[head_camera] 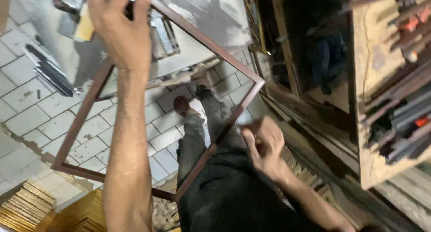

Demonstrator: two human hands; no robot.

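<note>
I hold a thin, dark brown rectangular frame (76,124) out in front of me, above the floor. My left hand (119,27) reaches far forward and grips the frame's far side near its top corner. Closer to my body, my right hand (265,144) is closed on the frame's right side, just below the right corner. Through the open frame I see my own legs in dark grey trousers (211,124) and my shoes (182,104) on the pale tiled floor (31,110).
A grey worktop (211,21) with tools and strips lies beyond the frame. Stacks of gold moulding (27,209) sit at the lower left. A wooden rack (381,92) with long dark bars stands on the right. Black strips (49,72) lie on the tiles at the left.
</note>
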